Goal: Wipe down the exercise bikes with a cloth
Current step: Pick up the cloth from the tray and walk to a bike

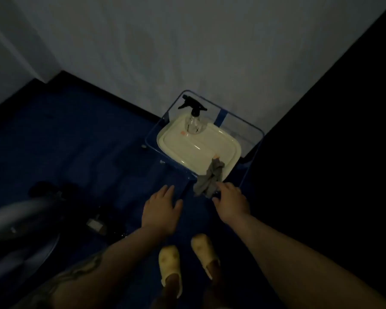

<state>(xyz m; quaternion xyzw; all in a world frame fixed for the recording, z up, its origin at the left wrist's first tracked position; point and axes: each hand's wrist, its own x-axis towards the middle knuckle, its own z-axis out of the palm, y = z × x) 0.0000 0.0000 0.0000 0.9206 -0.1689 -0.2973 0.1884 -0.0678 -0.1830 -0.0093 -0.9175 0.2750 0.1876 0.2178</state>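
Both arms reach down, left hand (162,205) spread and empty, right hand (231,200) open beside the cloth (210,178) (draped over a bin (252,128)), likely fetching it; closing on it comes next.

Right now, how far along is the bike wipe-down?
Barely begun, by the look of it. The grey cloth is draped over the clear bin's near rim. The right hand is beside the cloth, the left hand open and empty. The spray bottle stands untouched. The bike still needs wiping.
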